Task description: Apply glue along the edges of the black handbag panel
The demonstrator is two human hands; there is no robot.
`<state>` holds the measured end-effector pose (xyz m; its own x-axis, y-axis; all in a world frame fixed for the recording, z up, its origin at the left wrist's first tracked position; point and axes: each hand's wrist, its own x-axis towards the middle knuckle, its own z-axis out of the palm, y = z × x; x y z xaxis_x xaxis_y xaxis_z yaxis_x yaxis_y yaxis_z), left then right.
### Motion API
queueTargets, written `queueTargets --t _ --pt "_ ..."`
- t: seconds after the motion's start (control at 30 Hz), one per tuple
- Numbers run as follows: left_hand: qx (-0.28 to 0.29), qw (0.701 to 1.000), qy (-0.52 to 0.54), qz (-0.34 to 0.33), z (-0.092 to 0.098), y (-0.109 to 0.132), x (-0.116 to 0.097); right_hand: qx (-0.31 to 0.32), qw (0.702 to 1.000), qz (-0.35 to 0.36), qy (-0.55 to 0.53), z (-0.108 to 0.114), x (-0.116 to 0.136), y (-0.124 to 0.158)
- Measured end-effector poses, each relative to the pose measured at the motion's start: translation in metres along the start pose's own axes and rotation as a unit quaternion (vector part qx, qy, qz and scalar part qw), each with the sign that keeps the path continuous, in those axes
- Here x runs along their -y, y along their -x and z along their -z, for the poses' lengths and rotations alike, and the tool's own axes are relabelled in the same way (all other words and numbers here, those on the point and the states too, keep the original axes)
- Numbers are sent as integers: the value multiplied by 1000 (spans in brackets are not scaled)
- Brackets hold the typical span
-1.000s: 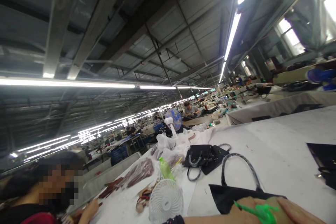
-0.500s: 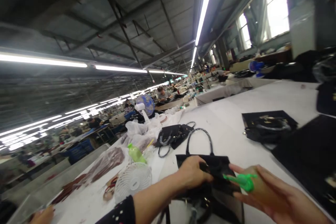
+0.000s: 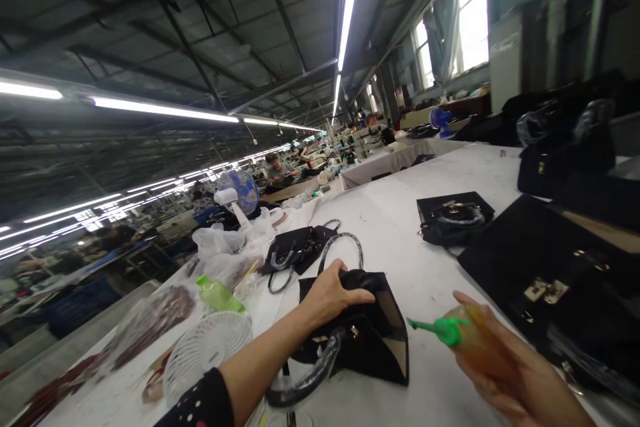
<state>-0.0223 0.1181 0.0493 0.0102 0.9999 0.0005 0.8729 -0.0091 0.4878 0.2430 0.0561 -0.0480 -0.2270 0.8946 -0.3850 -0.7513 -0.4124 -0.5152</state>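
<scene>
Long fluorescent strips lit the workshop above a white tabletop (image 3: 400, 240). On it, the left hand (image 3: 327, 297) clutched the top edge of a black leather handbag (image 3: 367, 340). Just to its right, the right hand (image 3: 510, 373) gripped an amber squeeze bottle with a green nozzle (image 3: 460, 337).

Factory hall: ceiling tube lights (image 3: 345, 7), windows (image 3: 473, 17).

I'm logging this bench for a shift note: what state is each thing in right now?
Left hand: grip closed on the black handbag's top edge.
Black handbag: tilted on the table, flap open.
Right hand: holding the bottle.
Bottle: green nozzle pointing at the handbag.
White fan: lying on the table.
</scene>
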Motion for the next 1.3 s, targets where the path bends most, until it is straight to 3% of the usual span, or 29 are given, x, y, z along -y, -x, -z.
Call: queueTargets --t 0.2,0.47,0.57,0.83,1.07,1.2,1.3 --pt "6 995 -97 5 0 -8 -7 -50 998 41 15 4 6 2" --pt "-11 984 -178 19 -5 -9 -6 -50 998 36 31 11 -2 2" --pt "-1 982 -187 -5 -1 -6 -1 -38 997 62 13 13 0 3" --pt "1 969 -227 -98 9 1 4 -70 997 16 -27 35 -2 7" --pt "61 972 -195 -112 29 7 6 -28 998 -32 -43 34 -1 14" --pt "167 976 -76 -118 54 4 1 -53 997 -41 -47 52 -6 15" --pt "268 960 -6 -85 71 -7 -14 -80 996 -39 -3 65 -10 21"
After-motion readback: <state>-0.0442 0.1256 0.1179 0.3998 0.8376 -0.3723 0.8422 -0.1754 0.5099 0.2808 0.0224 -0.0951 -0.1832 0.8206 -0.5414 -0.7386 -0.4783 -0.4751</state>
